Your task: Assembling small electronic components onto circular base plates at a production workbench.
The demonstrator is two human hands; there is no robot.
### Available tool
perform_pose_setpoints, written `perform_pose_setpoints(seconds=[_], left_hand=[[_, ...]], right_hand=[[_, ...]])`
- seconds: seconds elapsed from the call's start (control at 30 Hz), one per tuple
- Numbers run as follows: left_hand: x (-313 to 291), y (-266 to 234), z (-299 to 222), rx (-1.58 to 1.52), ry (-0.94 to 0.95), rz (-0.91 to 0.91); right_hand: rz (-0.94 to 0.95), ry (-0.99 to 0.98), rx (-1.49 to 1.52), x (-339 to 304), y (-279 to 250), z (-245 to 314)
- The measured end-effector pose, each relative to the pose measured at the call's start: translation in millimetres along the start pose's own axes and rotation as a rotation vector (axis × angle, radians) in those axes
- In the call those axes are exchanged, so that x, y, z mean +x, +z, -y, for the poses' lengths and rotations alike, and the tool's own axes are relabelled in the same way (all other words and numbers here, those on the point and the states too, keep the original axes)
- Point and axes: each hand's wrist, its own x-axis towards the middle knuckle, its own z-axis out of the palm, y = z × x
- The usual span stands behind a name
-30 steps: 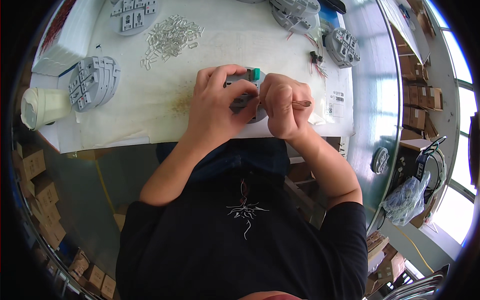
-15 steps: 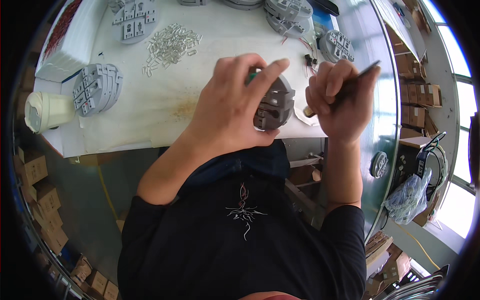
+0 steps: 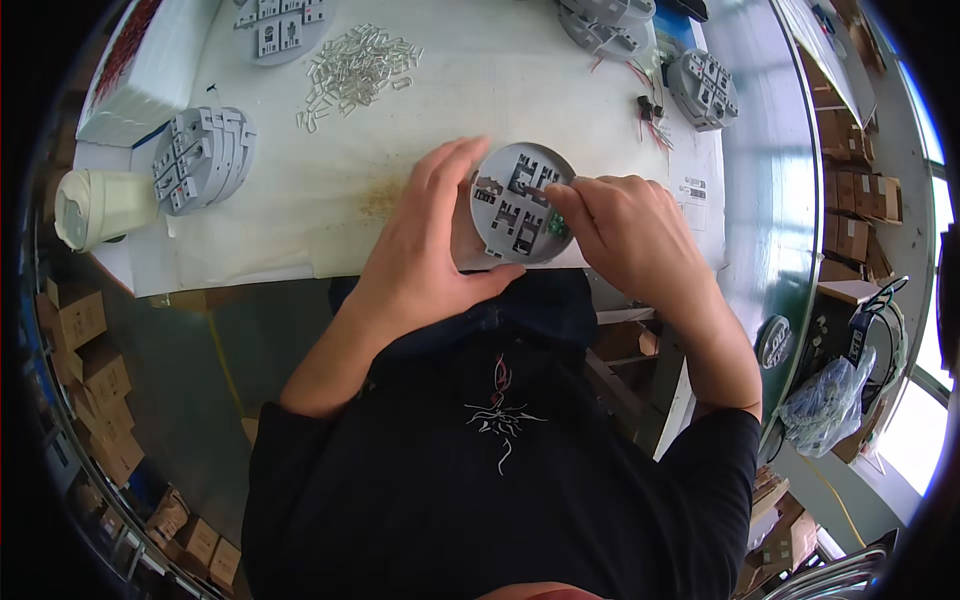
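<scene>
Grey disc [image 3: 515, 198], seemingly being positioned, is pinched by right hand [image 3: 637, 235], ringed by spread left hand [image 3: 415, 262]; steadiness seems needed.

Holds a round, grey, slotted plastic housing [image 3: 519, 203] in the spread bare left hand [image 3: 425, 240]; touches its right edge with the curled bare right hand [image 3: 635, 230], near a small green part [image 3: 557, 226] inside. Shows, beyond, a loose pile of short clear tubes [image 3: 362, 68] on a white table [image 3: 310, 200] and, leftward, stacked grey plastic discs [image 3: 205, 160] beside a cream cup [image 3: 115, 205].
</scene>
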Motion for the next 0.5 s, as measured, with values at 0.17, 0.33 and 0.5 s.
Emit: perform_pose_setpoints(seconds=[0.17,0.33,0.5], left_hand=[[15,8,7,0.006,-0.055,0.05],[15,14,13,0.009,-0.043,0.005],[16,16,15,-0.007,-0.023,-0.009]], right_hand=[[0.156,0.076,-0.023,2,-4,15],[0.136,0.084,-0.092,3,3,13],[0.114,0.079,-0.09,4,7,12]])
